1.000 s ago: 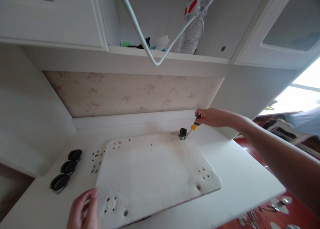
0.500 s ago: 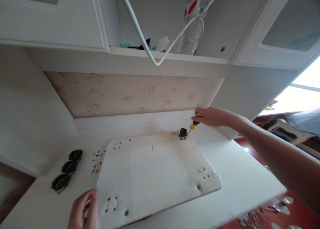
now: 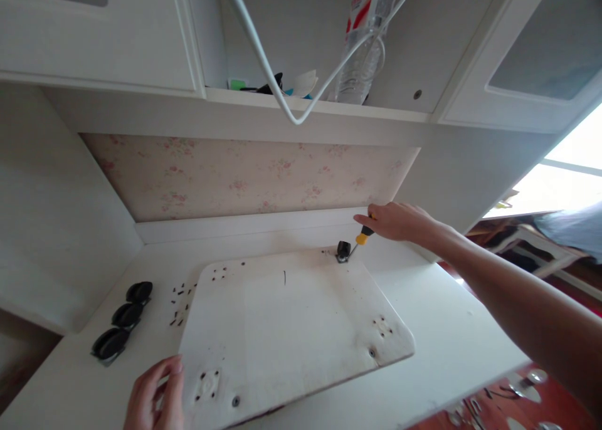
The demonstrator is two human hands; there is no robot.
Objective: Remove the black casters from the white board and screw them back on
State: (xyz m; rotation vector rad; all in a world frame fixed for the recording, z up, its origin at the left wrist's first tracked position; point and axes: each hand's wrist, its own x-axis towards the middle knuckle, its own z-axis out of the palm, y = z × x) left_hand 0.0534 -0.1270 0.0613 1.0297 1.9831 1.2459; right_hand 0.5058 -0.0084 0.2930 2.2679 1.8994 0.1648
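Though scuffed, a white, holed board, yellow-black screwdriver grasped in right hand (left hand, hold unclear).

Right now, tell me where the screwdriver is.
In the head view, the screwdriver is right of centre, in the right hand, its tip at the caster on the board.

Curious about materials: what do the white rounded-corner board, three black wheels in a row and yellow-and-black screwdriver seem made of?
Board: perhaps coated wood; matte face, dark-marked edge. Wheels: likely plastic, smooth, faintly shiny, on greyish, probably metal plates. Screwdriver: seemingly moulded plastic handle; thin grey shaft suggests steel.
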